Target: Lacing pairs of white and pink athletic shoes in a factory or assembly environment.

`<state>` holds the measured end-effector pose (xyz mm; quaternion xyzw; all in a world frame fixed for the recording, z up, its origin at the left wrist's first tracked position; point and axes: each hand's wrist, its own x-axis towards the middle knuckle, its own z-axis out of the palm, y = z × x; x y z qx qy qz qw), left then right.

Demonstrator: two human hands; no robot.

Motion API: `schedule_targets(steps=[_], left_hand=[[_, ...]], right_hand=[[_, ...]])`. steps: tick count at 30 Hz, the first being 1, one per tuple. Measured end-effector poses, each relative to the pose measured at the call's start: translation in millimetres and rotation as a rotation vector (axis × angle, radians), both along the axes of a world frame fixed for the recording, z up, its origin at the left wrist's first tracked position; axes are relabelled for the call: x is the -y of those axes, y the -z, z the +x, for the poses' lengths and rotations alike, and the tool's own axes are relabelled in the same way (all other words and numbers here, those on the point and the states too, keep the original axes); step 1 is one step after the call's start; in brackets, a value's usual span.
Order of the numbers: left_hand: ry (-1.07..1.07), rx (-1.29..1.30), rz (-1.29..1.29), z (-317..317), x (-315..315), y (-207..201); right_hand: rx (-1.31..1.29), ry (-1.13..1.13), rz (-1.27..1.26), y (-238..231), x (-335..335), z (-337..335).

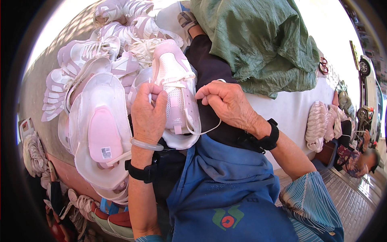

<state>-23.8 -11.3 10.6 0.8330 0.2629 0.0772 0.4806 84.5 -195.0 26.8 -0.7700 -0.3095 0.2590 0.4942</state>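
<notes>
A pink and white sneaker lies across my lap, toe pointing away, with white lace threaded through its upper part. My left hand is closed at the sneaker's left side, thumb and forefinger curled together; whatever is in them is hidden. To the right of the sneaker, my right hand is pinched on a white shoelace. That lace droops in a loop from the sneaker's tongue area and runs up under the hand. A bit of white also shows above its knuckles.
Left of the sneaker is a heap of pink and white shoes, with one pale, wide-open shoe close by my left forearm. A green sack stands ahead. At far right a person sits near more shoes.
</notes>
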Motion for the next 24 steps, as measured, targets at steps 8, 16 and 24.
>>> schedule_targets(steps=[8,16,24], left_hand=[[-0.11,0.035,-0.034,-10.8,-1.9,-5.8],[-0.026,-0.053,-0.069,-19.5,-1.7,-6.7],[-0.076,0.04,-0.085,-11.7,1.6,-15.2]], right_hand=[[-0.029,-0.049,-0.099,-23.2,-16.7,7.2],[0.455,-0.15,-0.123,-8.8,-49.0,-2.8],[0.489,-0.062,-0.099,-9.0,-49.1,11.5]])
